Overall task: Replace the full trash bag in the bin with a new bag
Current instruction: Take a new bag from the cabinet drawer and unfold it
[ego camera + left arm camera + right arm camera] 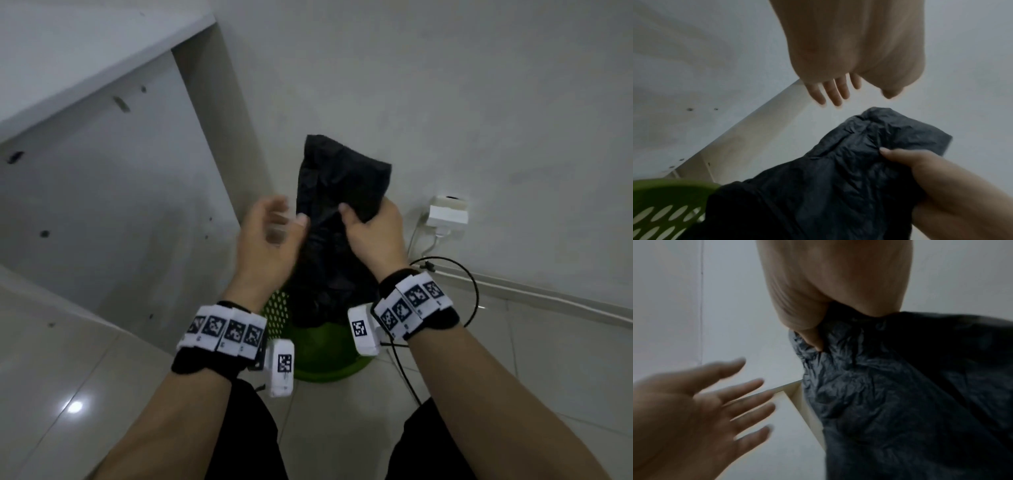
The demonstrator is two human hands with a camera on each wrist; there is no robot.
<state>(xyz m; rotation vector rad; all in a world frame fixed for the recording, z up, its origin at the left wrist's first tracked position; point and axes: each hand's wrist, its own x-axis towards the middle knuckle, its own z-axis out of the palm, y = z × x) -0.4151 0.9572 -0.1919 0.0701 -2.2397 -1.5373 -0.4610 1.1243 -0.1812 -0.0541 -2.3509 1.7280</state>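
Observation:
A crumpled black trash bag (337, 212) hangs above the green perforated bin (318, 356), its lower part reaching into the bin. My right hand (371, 226) grips the bag near its top, thumb pressed into the plastic (859, 378). My left hand (270, 233) hovers just left of the bag with fingers spread and blurred, holding nothing. In the left wrist view the bag (849, 170) and the bin rim (670, 186) show below my straight fingers (830, 91). The bin's inside is mostly hidden by the bag and wrists.
The bin stands on a glossy tiled floor (68, 394) against a white wall. A white cabinet or desk panel (120, 188) rises at the left. A white wall socket with plug (447, 212) and a black cable (472, 291) lie at the right.

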